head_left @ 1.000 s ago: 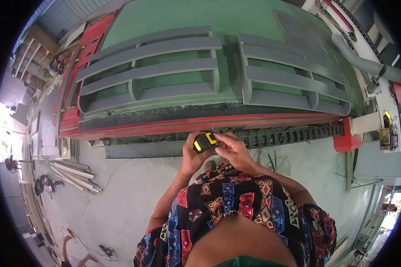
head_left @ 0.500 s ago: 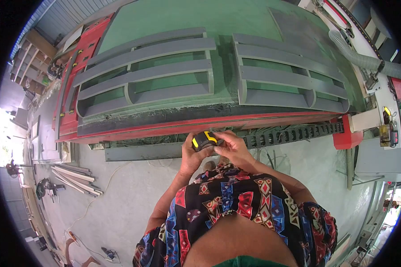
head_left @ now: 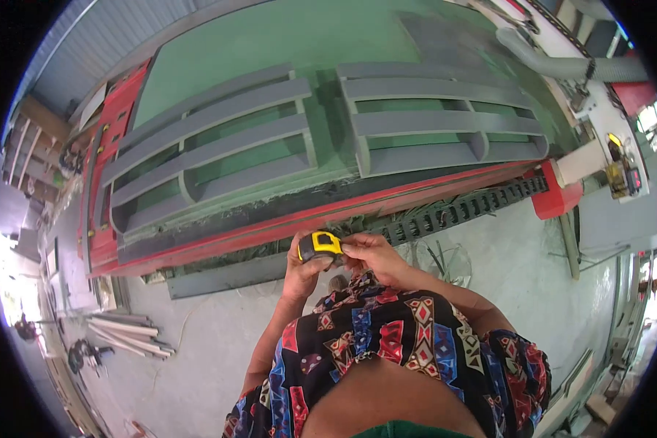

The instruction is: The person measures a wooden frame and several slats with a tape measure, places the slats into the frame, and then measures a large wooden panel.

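Green-topped red machine bed (head_left: 270,33) bore two grey slatted frames (head_left: 204,120) (head_left: 416,90). Before its near edge: black-and-yellow tape measure (head_left: 320,244), left hand's (head_left: 297,274) fingers curled round it; right hand's (head_left: 379,259) fingers bent at its side, hold unclear.

Evenly bright | glare at side openings | curved edges, black corners
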Tool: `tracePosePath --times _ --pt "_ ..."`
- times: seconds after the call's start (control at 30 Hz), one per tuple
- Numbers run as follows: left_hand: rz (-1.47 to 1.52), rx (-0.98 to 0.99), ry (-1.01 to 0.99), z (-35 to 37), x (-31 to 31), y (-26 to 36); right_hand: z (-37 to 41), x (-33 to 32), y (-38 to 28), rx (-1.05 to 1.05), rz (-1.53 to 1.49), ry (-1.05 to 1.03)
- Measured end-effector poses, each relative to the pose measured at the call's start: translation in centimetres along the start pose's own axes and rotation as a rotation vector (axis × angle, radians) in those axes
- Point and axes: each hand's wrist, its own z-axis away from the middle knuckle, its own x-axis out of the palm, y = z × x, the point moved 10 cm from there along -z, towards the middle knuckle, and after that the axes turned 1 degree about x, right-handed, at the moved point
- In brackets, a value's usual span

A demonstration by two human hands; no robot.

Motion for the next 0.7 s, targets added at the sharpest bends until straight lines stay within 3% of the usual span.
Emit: tracePosePath --times 0.2,0.27,0.43,0.7 --pt "-0.298 -0.118 -0.158 -1.1 2.4 -1.3 0.9 -2.7 0.0 -0.034 -0.038 0.022" --pt "-0.463 0.025 -0.222 -1.5 4.0 -0.1 1.1 -3.1 0.2 -0.013 -0.105 -0.011" --pt "-0.631 0.089 -0.231 -3.0 5.3 0.7 0.9 -3.7 -1.8 -0.075 -0.273 -0.094" --pt "-0.591 0.141 -0.215 -6.6 8.9 2.2 1.5 -7.3 -8.7 -0.225 -0.439 -0.205"
